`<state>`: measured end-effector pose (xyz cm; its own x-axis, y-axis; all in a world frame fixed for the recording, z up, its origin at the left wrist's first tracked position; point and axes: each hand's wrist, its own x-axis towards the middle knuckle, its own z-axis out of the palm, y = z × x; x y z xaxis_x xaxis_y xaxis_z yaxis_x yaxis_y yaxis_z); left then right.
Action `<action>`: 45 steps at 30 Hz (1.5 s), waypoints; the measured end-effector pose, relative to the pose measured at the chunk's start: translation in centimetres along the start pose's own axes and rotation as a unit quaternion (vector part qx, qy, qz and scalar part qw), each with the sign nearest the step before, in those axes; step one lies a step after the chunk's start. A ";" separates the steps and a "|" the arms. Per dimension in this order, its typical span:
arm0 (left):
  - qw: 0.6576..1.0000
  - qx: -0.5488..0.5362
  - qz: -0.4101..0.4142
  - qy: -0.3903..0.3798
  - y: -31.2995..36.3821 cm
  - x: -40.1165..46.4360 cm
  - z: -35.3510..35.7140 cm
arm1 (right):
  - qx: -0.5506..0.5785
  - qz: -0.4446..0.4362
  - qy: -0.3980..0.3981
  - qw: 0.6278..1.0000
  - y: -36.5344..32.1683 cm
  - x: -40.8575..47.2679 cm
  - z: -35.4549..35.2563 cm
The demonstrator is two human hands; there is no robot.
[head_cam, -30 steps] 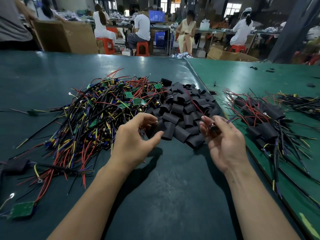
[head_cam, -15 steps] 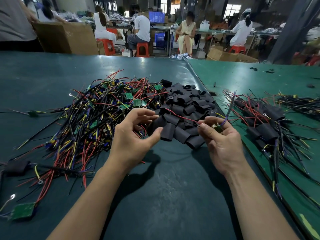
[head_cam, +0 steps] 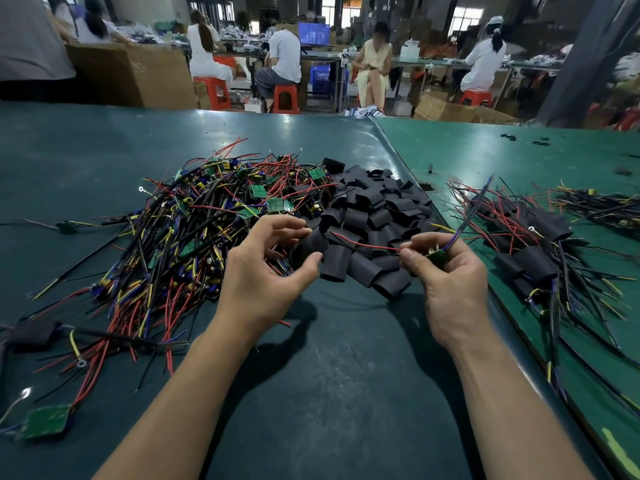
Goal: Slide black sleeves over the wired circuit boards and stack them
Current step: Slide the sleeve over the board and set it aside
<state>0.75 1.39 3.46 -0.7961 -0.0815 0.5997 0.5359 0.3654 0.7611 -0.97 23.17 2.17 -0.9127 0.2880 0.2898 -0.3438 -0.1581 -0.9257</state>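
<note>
Right hand fingers curled, pinching a small green circuit board between thumb and fingertips; its red wire runs left across the sleeve heap, purple wire sticks up and right, a yellow one goes off behind. Left hand fingers curled, thumb and forefinger gripping a black sleeve at the near-left edge of the heap. Hands apart, board not in the sleeve. Heap of loose black sleeves lies just beyond both hands. Big tangle of wired boards to the left, touching the heap. Sleeved boards piled to the right on the lighter green mat. All on the dark green table.
</note>
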 end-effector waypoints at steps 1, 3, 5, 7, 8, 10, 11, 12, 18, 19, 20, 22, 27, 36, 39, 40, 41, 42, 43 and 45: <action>1.000 0.004 0.002 0.000 -0.1 0.0 0.0 | -0.012 -0.008 0.001 1.000 -0.1 -0.1 0.1; 1.000 0.018 0.007 0.000 -0.3 0.0 -0.1 | -0.029 -0.022 0.002 0.999 -0.3 -0.2 0.2; 0.999 0.030 0.012 -0.002 -0.4 0.0 -0.1 | -0.044 -0.033 0.003 0.998 -0.4 -0.3 0.3; 0.999 0.038 0.014 -0.007 -0.5 0.0 -0.1 | -0.051 -0.040 0.003 0.998 -0.5 -0.4 0.3; 0.999 0.043 0.014 -0.010 -0.6 0.0 -0.2 | -0.053 -0.043 0.001 0.998 -0.6 -0.4 0.3; 0.999 0.049 0.008 -0.021 -0.7 0.0 -0.2 | -0.058 -0.047 -0.004 0.997 -0.6 -0.5 0.4; 0.998 0.053 0.003 -0.029 -0.8 0.1 -0.2 | -0.061 -0.049 -0.007 0.997 -0.6 -0.5 0.4; 0.998 0.059 -0.001 -0.037 -0.8 0.1 -0.3 | -0.064 -0.052 -0.009 0.997 -0.6 -0.6 0.4; 0.995 0.078 -0.026 -0.052 -1.1 0.0 -0.5 | -0.069 -0.066 -0.019 0.995 -0.5 -0.6 0.4; 0.995 0.080 -0.030 -0.054 -1.1 0.0 -0.5 | -0.069 -0.067 -0.023 0.995 -0.4 -0.7 0.4; 0.995 0.080 -0.032 -0.056 -1.1 0.0 -0.5 | -0.068 -0.068 -0.026 0.995 -0.4 -0.7 0.4; 0.995 0.079 -0.032 -0.053 -1.1 0.0 -0.5 | -0.065 -0.071 -0.032 0.995 -0.3 -0.7 0.4; 0.996 0.075 -0.022 -0.050 -1.1 0.0 -0.5 | -0.037 -0.055 -0.054 0.996 0.0 -0.5 0.4; 0.995 0.070 -0.015 -0.073 -1.1 0.0 -0.5 | 0.026 0.005 -0.080 0.996 0.2 -0.2 0.0; 0.995 0.066 -0.010 -0.073 -1.0 0.1 -0.5 | 0.036 0.018 -0.078 0.996 0.1 -0.3 0.0; 0.995 0.062 -0.008 -0.075 -0.9 0.1 -0.5 | 0.034 0.021 -0.073 0.997 0.0 -0.3 0.0; 0.995 0.056 -0.007 -0.081 -0.9 0.0 -0.5 | 0.027 0.024 -0.069 0.997 0.0 -0.2 -0.1; 0.995 0.050 -0.005 -0.092 -0.8 0.0 -0.5 | 0.018 0.025 -0.065 0.997 0.1 -0.3 0.0; 0.993 0.046 -0.003 -0.107 -0.8 -0.1 -0.5 | 0.010 0.027 -0.062 0.998 0.1 -0.3 0.1; 0.989 0.052 0.005 -0.136 -0.6 -0.3 -0.2 | 0.001 0.023 -0.061 0.998 0.2 -0.5 0.5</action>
<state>0.70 1.01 2.92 -0.8450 0.1702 0.5069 0.5232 0.4591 0.7180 -0.72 22.52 2.02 -0.9475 0.1635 0.2747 -0.3013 -0.1700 -0.9382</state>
